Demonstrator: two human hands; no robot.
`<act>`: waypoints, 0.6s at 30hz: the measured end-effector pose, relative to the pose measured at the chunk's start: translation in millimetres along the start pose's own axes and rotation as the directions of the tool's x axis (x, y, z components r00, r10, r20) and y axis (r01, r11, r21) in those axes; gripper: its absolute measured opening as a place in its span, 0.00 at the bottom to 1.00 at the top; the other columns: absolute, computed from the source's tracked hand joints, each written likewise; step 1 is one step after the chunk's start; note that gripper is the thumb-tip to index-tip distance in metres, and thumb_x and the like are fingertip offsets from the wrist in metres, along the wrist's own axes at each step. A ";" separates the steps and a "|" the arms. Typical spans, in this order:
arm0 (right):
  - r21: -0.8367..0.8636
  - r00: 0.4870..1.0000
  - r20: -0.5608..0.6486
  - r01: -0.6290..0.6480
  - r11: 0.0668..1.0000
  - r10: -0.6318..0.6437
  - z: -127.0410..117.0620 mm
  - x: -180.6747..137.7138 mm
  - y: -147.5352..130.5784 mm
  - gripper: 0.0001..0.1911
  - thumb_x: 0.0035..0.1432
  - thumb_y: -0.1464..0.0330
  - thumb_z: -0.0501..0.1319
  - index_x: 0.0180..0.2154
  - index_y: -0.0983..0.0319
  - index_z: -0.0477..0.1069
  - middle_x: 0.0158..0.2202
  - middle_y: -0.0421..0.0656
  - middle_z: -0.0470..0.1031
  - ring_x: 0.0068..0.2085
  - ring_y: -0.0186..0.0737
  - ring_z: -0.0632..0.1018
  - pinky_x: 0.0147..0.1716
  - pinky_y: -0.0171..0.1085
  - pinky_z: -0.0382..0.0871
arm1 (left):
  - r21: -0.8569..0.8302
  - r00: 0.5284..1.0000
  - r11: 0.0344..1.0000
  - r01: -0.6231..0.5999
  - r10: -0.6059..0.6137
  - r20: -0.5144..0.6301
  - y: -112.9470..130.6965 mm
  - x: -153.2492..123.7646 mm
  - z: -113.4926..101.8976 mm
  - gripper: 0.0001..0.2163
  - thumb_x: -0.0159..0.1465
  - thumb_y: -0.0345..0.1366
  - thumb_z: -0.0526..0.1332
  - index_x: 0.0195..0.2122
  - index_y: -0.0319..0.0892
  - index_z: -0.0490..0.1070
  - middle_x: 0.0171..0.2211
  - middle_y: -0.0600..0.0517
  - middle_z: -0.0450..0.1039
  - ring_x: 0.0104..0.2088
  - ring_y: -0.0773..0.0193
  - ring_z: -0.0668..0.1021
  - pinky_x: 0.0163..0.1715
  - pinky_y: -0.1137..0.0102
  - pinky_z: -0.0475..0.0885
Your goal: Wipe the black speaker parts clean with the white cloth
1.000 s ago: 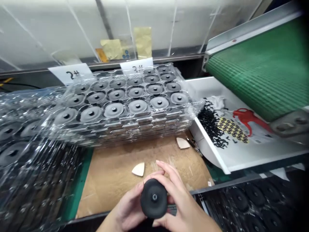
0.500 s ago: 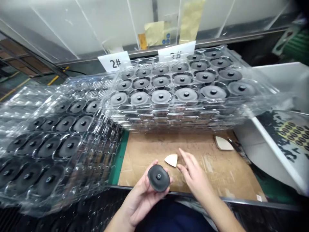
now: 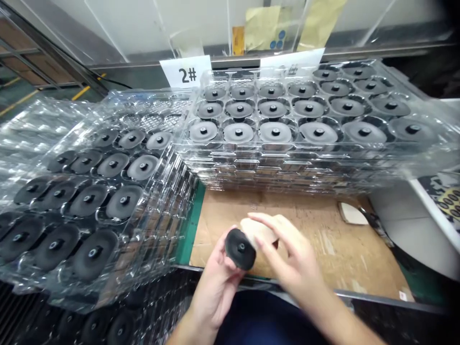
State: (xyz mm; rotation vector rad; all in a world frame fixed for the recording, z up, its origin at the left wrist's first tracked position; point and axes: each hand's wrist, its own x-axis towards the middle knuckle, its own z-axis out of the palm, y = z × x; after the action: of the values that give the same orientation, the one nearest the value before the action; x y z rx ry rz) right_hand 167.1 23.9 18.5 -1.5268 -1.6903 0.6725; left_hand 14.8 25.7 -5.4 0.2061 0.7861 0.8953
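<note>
My left hand [image 3: 221, 278] grips a round black dished part [image 3: 237, 253] with a small stub at its centre, its face tilted up toward me. Between the fingers of my right hand [image 3: 293, 247] is a cream-white, roughly triangular pad [image 3: 257, 230], somewhat blurred. The pad's edge meets or overlaps the upper right rim of the black part; whether they press together I cannot tell. Both hands are above a brown cardboard sheet [image 3: 309, 268]. Farther right on that sheet lies a second cream pad [image 3: 352, 214].
Clear plastic trays [image 3: 273, 148] of black parts are stacked behind the cardboard. Another tray stack [image 3: 143, 225] stands at left. A "2#" paper sign [image 3: 187, 72] is at the back. A white bin [image 3: 427, 206] with a sticker sheet [image 3: 451, 201] stands at right.
My right hand has picked up the cream pad from the cardboard and brought it to the black part. My left hand has tilted the part. The view has shifted slightly.
</note>
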 end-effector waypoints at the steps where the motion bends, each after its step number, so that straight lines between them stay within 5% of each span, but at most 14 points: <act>1: 0.043 0.998 -0.009 0.067 0.997 -0.067 -1.4 0.4 -14.3 0.15 0.59 0.71 0.52 0.49 0.61 0.65 0.40 0.44 0.73 0.38 0.37 0.74 0.38 0.36 0.69 | 0.017 1.000 1.000 0.011 -0.011 0.004 1.0 -0.3 3.1 0.29 0.48 0.37 0.68 0.53 0.49 0.64 0.49 0.47 0.71 0.51 0.55 0.71 0.51 0.65 0.65; 6: 0.136 0.967 0.207 0.119 0.984 -0.146 -4.5 5.0 -46.6 0.12 0.57 0.76 0.53 0.41 0.62 0.69 0.35 0.42 0.74 0.35 0.35 0.74 0.36 0.34 0.69 | 0.041 0.999 0.999 0.025 -0.026 0.034 5.2 -4.0 13.3 0.26 0.43 0.35 0.71 0.45 0.49 0.71 0.44 0.51 0.75 0.44 0.58 0.76 0.44 0.71 0.70; 10: 0.058 0.977 0.005 0.210 0.976 -0.211 -4.7 12.7 -47.2 0.13 0.57 0.75 0.52 0.44 0.65 0.67 0.34 0.46 0.74 0.36 0.39 0.73 0.38 0.39 0.68 | 0.044 0.997 0.998 0.037 -0.040 0.072 7.7 -7.8 19.5 0.25 0.43 0.37 0.71 0.45 0.47 0.72 0.40 0.51 0.77 0.44 0.58 0.76 0.46 0.71 0.69; 12: 0.107 0.967 0.074 0.235 0.966 -0.244 -10.6 5.7 -45.7 0.13 0.57 0.76 0.53 0.43 0.63 0.68 0.32 0.43 0.74 0.34 0.37 0.73 0.36 0.37 0.69 | 0.030 0.994 0.999 0.041 -0.044 0.097 10.8 -9.0 21.0 0.24 0.42 0.37 0.71 0.43 0.48 0.74 0.41 0.51 0.77 0.44 0.59 0.76 0.46 0.72 0.69; 15: 0.068 0.971 0.188 0.138 0.988 -0.149 -27.7 -13.3 -39.6 0.12 0.56 0.76 0.54 0.42 0.58 0.68 0.31 0.40 0.74 0.31 0.34 0.74 0.32 0.32 0.70 | 0.021 0.987 0.997 0.075 -0.077 0.143 14.3 -8.4 24.0 0.26 0.37 0.38 0.73 0.41 0.49 0.74 0.42 0.52 0.77 0.42 0.60 0.77 0.43 0.73 0.70; 18: -0.130 0.990 0.129 0.070 0.989 -0.053 -42.0 -20.9 -33.9 0.13 0.57 0.74 0.53 0.44 0.59 0.67 0.31 0.42 0.73 0.30 0.36 0.73 0.30 0.34 0.69 | 0.051 0.985 0.990 0.134 -0.139 0.101 12.9 -6.2 32.6 0.25 0.37 0.39 0.73 0.39 0.47 0.76 0.39 0.52 0.78 0.40 0.61 0.77 0.41 0.74 0.70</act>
State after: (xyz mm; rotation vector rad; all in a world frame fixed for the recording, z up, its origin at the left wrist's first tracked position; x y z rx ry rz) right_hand 181.2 -5.9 66.0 -1.5451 -1.9025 0.6449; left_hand 27.0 34.0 27.0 0.2329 0.7142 0.7328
